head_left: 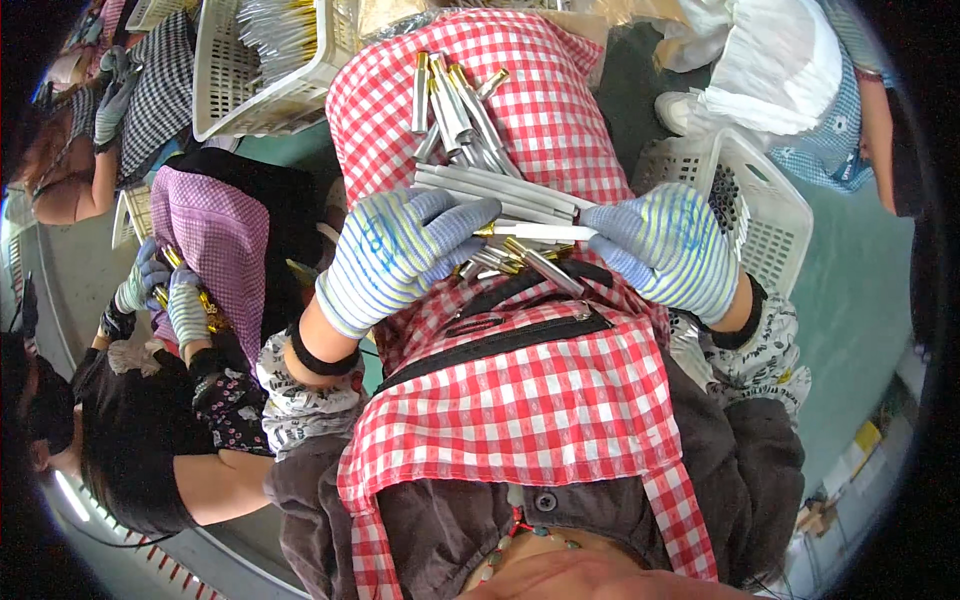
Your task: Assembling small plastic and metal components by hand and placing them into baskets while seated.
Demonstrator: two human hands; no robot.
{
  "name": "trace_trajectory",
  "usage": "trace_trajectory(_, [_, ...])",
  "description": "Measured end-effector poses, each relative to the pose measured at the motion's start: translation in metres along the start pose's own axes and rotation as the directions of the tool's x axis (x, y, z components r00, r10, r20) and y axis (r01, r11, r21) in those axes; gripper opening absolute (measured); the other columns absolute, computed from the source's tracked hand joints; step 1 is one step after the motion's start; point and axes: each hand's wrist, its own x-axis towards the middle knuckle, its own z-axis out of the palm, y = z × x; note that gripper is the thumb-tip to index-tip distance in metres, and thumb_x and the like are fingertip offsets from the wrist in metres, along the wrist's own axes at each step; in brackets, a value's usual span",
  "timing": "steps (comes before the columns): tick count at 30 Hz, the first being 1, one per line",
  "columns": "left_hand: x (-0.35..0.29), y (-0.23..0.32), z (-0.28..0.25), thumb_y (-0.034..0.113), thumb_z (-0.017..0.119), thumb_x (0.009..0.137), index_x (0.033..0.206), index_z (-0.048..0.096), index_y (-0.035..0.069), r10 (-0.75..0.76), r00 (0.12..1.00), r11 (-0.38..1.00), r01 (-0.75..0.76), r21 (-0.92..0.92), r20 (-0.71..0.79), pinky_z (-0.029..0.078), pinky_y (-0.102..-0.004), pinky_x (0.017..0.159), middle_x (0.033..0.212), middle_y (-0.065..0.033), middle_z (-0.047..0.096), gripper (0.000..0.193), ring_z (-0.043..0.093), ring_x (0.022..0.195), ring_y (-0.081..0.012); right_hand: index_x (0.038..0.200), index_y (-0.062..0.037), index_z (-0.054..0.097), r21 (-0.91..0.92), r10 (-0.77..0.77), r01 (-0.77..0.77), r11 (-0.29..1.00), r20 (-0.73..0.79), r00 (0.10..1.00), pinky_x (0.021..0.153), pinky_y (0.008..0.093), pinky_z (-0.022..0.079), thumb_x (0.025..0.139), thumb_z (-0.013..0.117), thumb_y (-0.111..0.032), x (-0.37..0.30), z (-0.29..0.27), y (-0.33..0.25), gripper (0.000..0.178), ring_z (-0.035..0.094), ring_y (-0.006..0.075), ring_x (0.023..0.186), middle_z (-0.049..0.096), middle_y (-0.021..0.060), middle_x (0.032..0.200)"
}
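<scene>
My left hand [400, 255] and my right hand [675, 245], both in striped knit gloves, hold one white stick with a gold tip [540, 232] between them over my lap. Under it lies a heap of silver and white sticks with gold tips [470, 130] on my red-and-white checked apron [540, 400]. More of them sit just below my fingers. Each hand pinches one end of the stick.
A white plastic basket [770, 200] stands at my right, another white basket [260, 70] with sticks at the upper left. A person in a purple checked apron [215, 235] sits at my left, gloved hands [170, 290] holding gold-tipped pieces. Other people sit further left and behind.
</scene>
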Motion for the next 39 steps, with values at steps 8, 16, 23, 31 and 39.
trace_trajectory(8, [0.001,0.029,-0.006,0.017,0.064,0.076,0.114,0.067,0.013,0.165,0.985,0.948,-0.173,0.265,0.054,0.047,-0.0343,0.05,0.078,-0.0025,0.063,0.038,0.062,0.062,-0.0201,0.101,-0.0074,0.072,0.243,0.19,-0.238,0.94,0.202,0.961,0.065,0.0431,0.052,0.094,0.056,-0.038,-0.007,0.004,-0.017,0.035,0.067,0.0334,0.07,0.068,0.0164,0.078])
trace_trajectory(16, [0.017,0.046,0.015,0.021,0.057,0.084,0.118,0.063,0.007,0.204,0.959,0.949,-0.244,0.202,0.199,0.05,-0.0342,0.056,0.093,-0.0062,0.065,0.038,0.062,0.071,-0.0211,0.086,-0.0085,0.059,0.184,0.059,-0.139,0.973,0.385,0.921,0.06,0.0488,0.05,0.092,0.054,-0.029,-0.002,0.007,-0.017,0.021,0.064,0.0373,0.064,0.061,0.017,0.066])
trace_trajectory(23, [0.046,0.052,0.004,0.021,0.074,0.069,0.12,0.064,0.014,0.185,0.982,0.982,-0.186,0.037,0.022,0.05,-0.0377,0.08,0.106,-0.0039,0.064,0.053,0.062,0.093,-0.023,0.091,-0.0035,0.062,0.024,0.191,-0.189,0.982,-0.064,0.98,0.07,0.0434,0.054,0.081,0.059,-0.008,-0.069,-0.007,0.02,0.011,0.067,0.0333,0.079,0.066,0.0143,0.082])
trace_trajectory(31, [0.019,0.034,0.02,0.012,0.073,0.071,0.116,0.067,0.012,0.171,0.981,0.985,-0.174,0.023,0.091,0.05,-0.0416,0.086,0.114,-0.0058,0.064,0.046,0.061,0.101,-0.0264,0.102,-0.0066,0.066,-0.131,0.864,-0.898,0.419,-0.247,0.439,0.092,0.0426,0.049,0.081,0.06,-0.003,-0.321,0.044,0.113,0.023,0.061,0.0384,0.104,0.064,0.0179,0.112])
trace_trajectory(39, [0.025,0.037,0.032,0.014,0.07,0.073,0.122,0.063,0.016,0.152,0.969,0.972,-0.183,0.15,0.194,0.049,-0.0413,0.09,0.121,-0.0061,0.062,0.05,0.059,0.105,-0.0262,0.115,-0.012,0.065,-0.463,0.986,-0.882,0.09,0.165,0.014,0.093,0.0456,0.048,0.091,0.055,-0.02,-0.375,0.12,0.102,0.027,0.06,0.0374,0.111,0.065,0.0179,0.117])
